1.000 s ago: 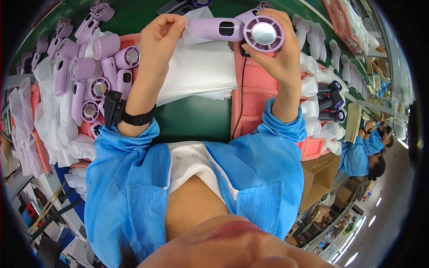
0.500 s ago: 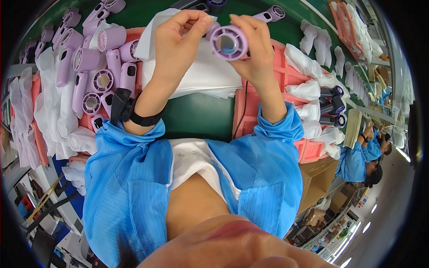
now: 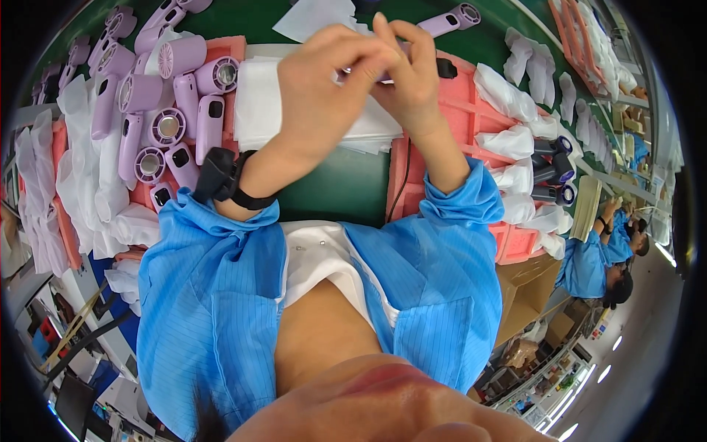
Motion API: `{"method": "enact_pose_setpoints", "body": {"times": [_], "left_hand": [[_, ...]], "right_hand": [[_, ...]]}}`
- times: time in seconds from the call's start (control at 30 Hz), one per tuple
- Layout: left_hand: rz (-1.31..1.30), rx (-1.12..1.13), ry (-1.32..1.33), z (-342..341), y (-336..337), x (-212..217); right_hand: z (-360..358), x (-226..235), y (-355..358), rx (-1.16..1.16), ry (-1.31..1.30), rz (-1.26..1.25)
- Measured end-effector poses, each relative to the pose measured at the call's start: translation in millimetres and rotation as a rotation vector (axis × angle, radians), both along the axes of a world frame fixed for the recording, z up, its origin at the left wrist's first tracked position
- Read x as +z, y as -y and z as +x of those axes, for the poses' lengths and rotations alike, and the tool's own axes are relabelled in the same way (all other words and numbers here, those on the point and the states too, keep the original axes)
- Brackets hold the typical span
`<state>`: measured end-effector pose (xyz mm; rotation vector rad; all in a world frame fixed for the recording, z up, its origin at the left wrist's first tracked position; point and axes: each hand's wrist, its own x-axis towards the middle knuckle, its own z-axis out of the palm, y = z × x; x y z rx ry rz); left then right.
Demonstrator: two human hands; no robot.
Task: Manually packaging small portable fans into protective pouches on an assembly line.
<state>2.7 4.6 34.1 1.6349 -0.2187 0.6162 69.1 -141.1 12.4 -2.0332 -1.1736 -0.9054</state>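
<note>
My left hand [image 3: 324, 85] and my right hand [image 3: 412, 77] meet above a stack of white sheets [image 3: 258, 107]. Between them is a light purple handheld fan [image 3: 386, 76], mostly covered by the fingers. My right fingers are curled around it. The left fingers are bent and pressed together against it; whether they also pinch something small is hidden. A loose white sheet [image 3: 313, 18] lies just beyond my left hand. The black strap [image 3: 250, 195] of a dark device circles my left wrist.
Many purple fans [image 3: 169, 127] crowd the left side, beside white sleeves [image 3: 103, 177]. On the right, a pink tray [image 3: 460, 103] holds wrapped items [image 3: 504, 145] and dark fans [image 3: 549, 174]. Another purple fan [image 3: 451, 20] lies at the back. Co-workers in blue [image 3: 589, 265] sit far right.
My left hand has moved right, against my right hand. The fan's round head, plainly visible before, is now mostly hidden by fingers. The loose white sheet lies farther back.
</note>
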Motion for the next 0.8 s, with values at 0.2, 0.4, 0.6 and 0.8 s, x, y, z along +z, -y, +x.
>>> {"method": "enact_pose_setpoints", "body": {"times": [0.2, 0.4, 0.6, 0.8], "left_hand": [[0.314, 0.010, 0.269, -12.7, 23.7, -12.0], [0.402, 0.031, 0.021, 2.1, 3.9, 11.2], [0.081, -0.241, 0.020, 9.6, -23.0, 13.9], [-0.156, -0.524, 0.169, 15.2, -32.9, 11.8]], "right_hand": [[-12.9, 48.3, -6.3, -0.179, -0.199, 0.192], [-11.8, 18.2, 9.1, -0.228, -0.328, 0.153], [-21.7, 47.2, 1.8, 0.386, -0.814, 0.537], [-1.5, 16.5, 21.3, 0.185, -0.507, -0.072]]}}
